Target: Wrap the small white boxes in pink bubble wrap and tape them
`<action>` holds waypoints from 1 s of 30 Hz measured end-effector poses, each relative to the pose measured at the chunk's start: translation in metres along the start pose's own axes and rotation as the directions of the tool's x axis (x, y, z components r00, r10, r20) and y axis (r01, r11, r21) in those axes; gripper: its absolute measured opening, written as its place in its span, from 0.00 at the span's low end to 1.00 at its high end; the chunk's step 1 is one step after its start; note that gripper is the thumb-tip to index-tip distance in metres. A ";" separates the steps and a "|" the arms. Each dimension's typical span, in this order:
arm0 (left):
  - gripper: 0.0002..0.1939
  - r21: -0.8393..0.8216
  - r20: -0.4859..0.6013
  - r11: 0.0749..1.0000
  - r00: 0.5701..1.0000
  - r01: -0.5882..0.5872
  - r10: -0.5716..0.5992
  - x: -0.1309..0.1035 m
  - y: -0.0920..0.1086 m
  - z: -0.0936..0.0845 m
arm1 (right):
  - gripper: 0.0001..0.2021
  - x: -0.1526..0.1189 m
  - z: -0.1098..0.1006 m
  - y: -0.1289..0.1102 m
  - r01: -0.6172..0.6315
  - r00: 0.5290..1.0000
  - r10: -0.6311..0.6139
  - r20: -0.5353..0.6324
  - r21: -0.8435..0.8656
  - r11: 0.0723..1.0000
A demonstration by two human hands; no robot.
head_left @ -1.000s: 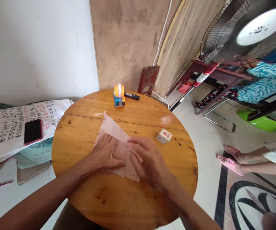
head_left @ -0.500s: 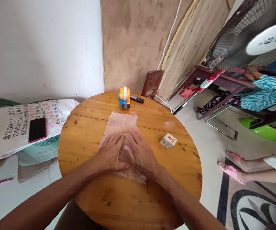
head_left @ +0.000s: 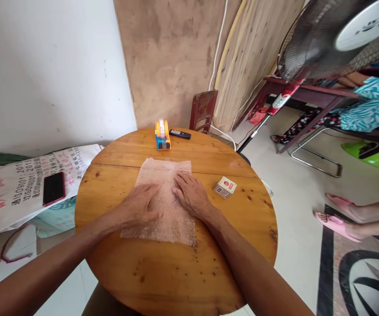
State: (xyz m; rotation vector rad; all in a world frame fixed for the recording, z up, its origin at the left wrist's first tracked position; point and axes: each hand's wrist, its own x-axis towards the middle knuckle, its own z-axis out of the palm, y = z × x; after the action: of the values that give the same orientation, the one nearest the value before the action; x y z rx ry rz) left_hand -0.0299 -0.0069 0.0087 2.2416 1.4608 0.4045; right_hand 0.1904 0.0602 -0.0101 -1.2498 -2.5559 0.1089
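Observation:
A sheet of clear pinkish bubble wrap point(head_left: 166, 210) lies spread out on the round wooden table point(head_left: 163, 272). My left hand point(head_left: 139, 204) rests on its left side, fingers apart and pointing to the right. On the sheet's right side my right hand point(head_left: 191, 193) lies with fingers stretched out toward the upper left. Neither hand grips anything. To the right of my right hand stands a small cream box with red print point(head_left: 225, 187). Beyond the wrap's far edge sits an orange and blue tape dispenser point(head_left: 162, 135), with a black remote-like object point(head_left: 180, 134) beside it.
At left, a phone point(head_left: 54, 188) lies on printed white sacks point(head_left: 21, 184). A wooden chair point(head_left: 203, 109) stands behind the table. A standing fan point(head_left: 327, 44) is at right. Nearby are a seated person's patterned clothing point(head_left: 370, 109) and another person's feet in pink sandals point(head_left: 339, 224).
My hands have moved apart, the left one toward the left side of the bubble wrap. More of the sheet's middle now shows, lying flatter. The view has shifted slightly.

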 end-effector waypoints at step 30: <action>0.31 0.143 -0.191 0.989 0.980 -0.031 0.058 0.020 -0.012 0.015 | 0.19 0.003 -0.006 0.001 -0.187 0.982 0.188 0.009 -0.059 0.981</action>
State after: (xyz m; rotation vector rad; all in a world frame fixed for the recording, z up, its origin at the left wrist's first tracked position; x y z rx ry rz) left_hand -0.0247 0.0123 -0.0097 2.4063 1.5826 0.5662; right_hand 0.1917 0.0629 -0.0040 -1.5161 -2.4641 0.0840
